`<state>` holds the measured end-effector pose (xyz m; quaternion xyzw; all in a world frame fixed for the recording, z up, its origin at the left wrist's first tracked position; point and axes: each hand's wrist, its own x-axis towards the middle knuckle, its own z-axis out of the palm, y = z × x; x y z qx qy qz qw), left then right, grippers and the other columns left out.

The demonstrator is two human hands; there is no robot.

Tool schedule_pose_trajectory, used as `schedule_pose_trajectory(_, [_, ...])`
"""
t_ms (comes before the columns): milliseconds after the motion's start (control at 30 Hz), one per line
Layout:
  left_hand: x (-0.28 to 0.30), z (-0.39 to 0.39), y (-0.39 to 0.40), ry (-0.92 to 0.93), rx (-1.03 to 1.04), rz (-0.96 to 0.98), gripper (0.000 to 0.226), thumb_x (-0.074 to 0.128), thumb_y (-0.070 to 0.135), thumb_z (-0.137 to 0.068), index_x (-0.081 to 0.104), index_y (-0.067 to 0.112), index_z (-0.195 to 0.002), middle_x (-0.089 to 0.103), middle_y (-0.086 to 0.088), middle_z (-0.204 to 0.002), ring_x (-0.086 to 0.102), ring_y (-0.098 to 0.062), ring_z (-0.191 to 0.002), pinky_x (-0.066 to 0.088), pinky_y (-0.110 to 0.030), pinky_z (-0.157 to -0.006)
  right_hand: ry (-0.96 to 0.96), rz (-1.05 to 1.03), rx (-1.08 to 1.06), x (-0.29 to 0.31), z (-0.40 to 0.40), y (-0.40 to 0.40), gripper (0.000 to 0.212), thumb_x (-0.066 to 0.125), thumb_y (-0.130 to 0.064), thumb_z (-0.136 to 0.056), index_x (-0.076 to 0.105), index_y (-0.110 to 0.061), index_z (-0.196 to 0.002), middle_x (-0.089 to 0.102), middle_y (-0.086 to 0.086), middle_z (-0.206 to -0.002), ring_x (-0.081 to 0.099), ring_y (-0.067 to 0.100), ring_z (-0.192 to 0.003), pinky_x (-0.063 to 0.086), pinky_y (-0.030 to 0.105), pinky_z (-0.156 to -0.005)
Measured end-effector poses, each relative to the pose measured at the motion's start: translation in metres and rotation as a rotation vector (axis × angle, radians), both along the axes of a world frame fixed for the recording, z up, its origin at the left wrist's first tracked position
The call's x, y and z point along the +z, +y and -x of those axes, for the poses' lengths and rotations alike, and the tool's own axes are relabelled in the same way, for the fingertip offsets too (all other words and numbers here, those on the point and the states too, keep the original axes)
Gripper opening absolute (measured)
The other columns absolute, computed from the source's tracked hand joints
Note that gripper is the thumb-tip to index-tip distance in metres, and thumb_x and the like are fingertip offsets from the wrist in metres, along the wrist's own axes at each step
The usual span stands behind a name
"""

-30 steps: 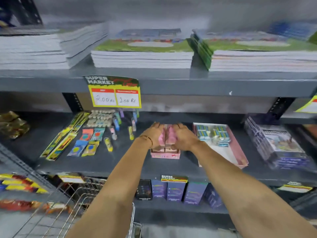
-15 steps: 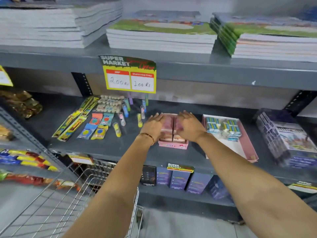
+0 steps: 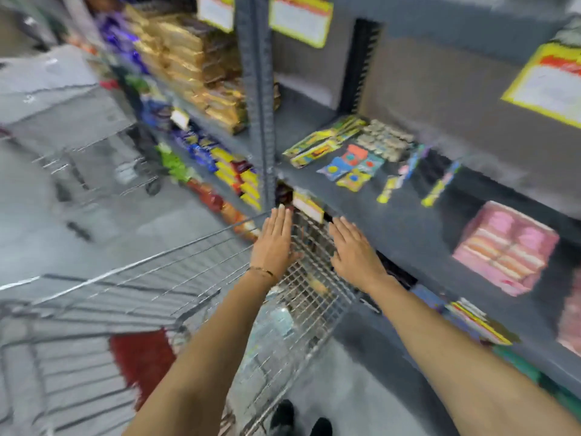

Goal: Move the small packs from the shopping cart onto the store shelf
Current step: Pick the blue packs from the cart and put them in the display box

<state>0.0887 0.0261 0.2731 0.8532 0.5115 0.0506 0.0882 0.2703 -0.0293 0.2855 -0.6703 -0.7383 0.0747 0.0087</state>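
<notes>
Nearest the camera, two black shoes [image 3: 301, 418] are showing on the grey floor under both forearms. Left of the left forearm, a red patch [image 3: 143, 361] is lying low in the shopping cart [image 3: 176, 265]; too blurred to name. Between the forearms, pale wrapped goods [image 3: 276, 322] are sitting inside the cart against its mesh end; cannot tell if these are the small packs. Left hand [image 3: 274, 242] is hovering flat over the cart's far end, fingers straight and together, holding nothing, a thin bracelet [image 3: 261, 271] on its wrist. Right hand [image 3: 353, 251] is hovering just beside it, also spread flat and empty, over the cart's corner at the store shelf [image 3: 405, 221] edge. Just beyond the fingertips, a yellow price tag [image 3: 308, 205] is hanging on the shelf lip. Right of the right hand, a pink box of small packs [image 3: 506, 247] is sitting on the shelf, well apart from both hands. Beyond the hands, flat colourful packets [image 3: 349, 166] and thin tubes [image 3: 440, 184] are lying on the same shelf. Far left of the left hand, snack bags [image 3: 201, 67] are filling the next shelving bay.
</notes>
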Motion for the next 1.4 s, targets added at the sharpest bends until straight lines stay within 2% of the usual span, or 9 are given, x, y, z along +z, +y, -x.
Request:
schedule_pose_trajectory(200, [-0.091, 0.11, -0.011, 0.071, 0.254, 0.227, 0.097, 0.058, 0.044, -0.086, -0.004, 0.0, -0.146, -0.004, -0.018, -0.158, -0.004, -0.03, -0.146, 0.002, -0.037, -0.121, 0.025, 0.194, 0.227, -0.087, 0.092, 0.033, 0.064, 0.042, -0.011, -0.097, 0.009, -0.004, -0.151, 0.006, 0.01, -0.162, 0.002, 0.023, -0.15, 0.006, 0.035, -0.122])
schedule_pose_trajectory(500, [-0.252, 0.128, -0.071, 0.116, 0.289, 0.624, 0.1, 0.066, 0.031, -0.084, -0.008, 0.001, -0.146, -0.008, -0.017, -0.158, -0.005, -0.03, -0.146, 0.004, -0.037, -0.12, -0.169, 0.572, 0.379, -0.251, 0.133, 0.029, 0.072, 0.056, -0.006, -0.087, 0.018, -0.004, -0.148, 0.025, 0.014, -0.155, 0.02, 0.031, -0.144, 0.023, 0.043, -0.119])
schedule_pose_trajectory(800, [-0.331, 0.114, -0.116, 0.005, 0.432, 0.688, 0.079, 0.062, 0.026, -0.088, 0.013, 0.002, -0.144, 0.028, -0.016, -0.15, 0.026, -0.029, -0.139, 0.024, -0.036, -0.117, -0.344, 0.593, 0.28, -0.322, 0.132, 0.016, 0.088, 0.067, -0.004, -0.083, 0.01, -0.003, -0.15, 0.012, 0.023, -0.158, 0.01, 0.038, -0.147, 0.013, 0.05, -0.121])
schedule_pose_trajectory(900, [-0.336, 0.106, -0.107, -0.01, 0.525, 0.635, 0.059, 0.056, 0.035, -0.089, 0.03, 0.004, -0.133, 0.048, -0.014, -0.13, 0.047, -0.028, -0.117, 0.044, -0.036, -0.1, -0.386, 0.572, 0.268, -0.327, 0.134, 0.017, 0.088, 0.07, -0.008, -0.081, 0.014, -0.003, -0.148, 0.018, 0.025, -0.156, 0.015, 0.039, -0.146, 0.018, 0.052, -0.12])
schedule_pose_trajectory(1067, [-0.329, 0.091, -0.098, -0.166, 0.758, 0.691, 0.085, 0.062, 0.057, -0.078, 0.026, 0.004, -0.134, 0.049, -0.015, -0.118, 0.062, -0.035, -0.094, 0.055, -0.043, -0.072, -0.407, 0.516, 0.266, -0.325, 0.14, 0.022, 0.083, 0.071, -0.028, -0.081, 0.024, -0.003, -0.143, 0.039, 0.021, -0.143, 0.035, 0.035, -0.135, 0.028, 0.052, -0.115])
schedule_pose_trajectory(1167, [-0.334, 0.093, -0.098, -0.086, 0.565, 0.592, 0.099, 0.073, 0.046, -0.072, 0.017, 0.004, -0.142, 0.041, -0.017, -0.135, 0.052, -0.033, -0.114, 0.049, -0.042, -0.092, -0.397, 0.501, 0.273, -0.326, 0.141, 0.022, 0.087, 0.07, -0.03, -0.082, 0.018, -0.004, -0.147, 0.033, 0.022, -0.148, 0.029, 0.036, -0.14, 0.023, 0.053, -0.117])
schedule_pose_trajectory(1233, [-0.34, 0.098, -0.099, 0.063, 0.341, 0.569, 0.104, 0.073, 0.037, -0.076, 0.003, 0.005, -0.146, 0.018, -0.018, -0.154, 0.026, -0.035, -0.139, 0.027, -0.042, -0.115, -0.394, 0.509, 0.275, -0.328, 0.141, 0.021, 0.089, 0.07, -0.026, -0.082, 0.015, -0.004, -0.148, 0.028, 0.022, -0.151, 0.023, 0.037, -0.143, 0.02, 0.053, -0.118])
schedule_pose_trajectory(1300, [-0.347, 0.101, -0.1, 0.153, 0.237, 0.57, 0.096, 0.066, 0.027, -0.084, -0.004, 0.006, -0.147, 0.004, -0.016, -0.158, 0.008, -0.034, -0.145, 0.012, -0.042, -0.119, -0.392, 0.51, 0.268, -0.33, 0.14, 0.02, 0.089, 0.07, -0.02, -0.081, 0.014, -0.004, -0.148, 0.027, 0.022, -0.151, 0.023, 0.037, -0.143, 0.019, 0.051, -0.119])
schedule_pose_trajectory(1400, [-0.351, 0.1, -0.102, 0.14, 0.234, 0.523, 0.078, 0.052, 0.009, -0.092, -0.003, 0.003, -0.146, 0.006, -0.017, -0.158, 0.009, -0.032, -0.145, 0.015, -0.041, -0.119, -0.371, 0.484, 0.263, -0.333, 0.142, 0.018, 0.085, 0.069, -0.014, -0.081, 0.017, -0.001, -0.147, 0.031, 0.023, -0.148, 0.027, 0.038, -0.141, 0.02, 0.048, -0.119])
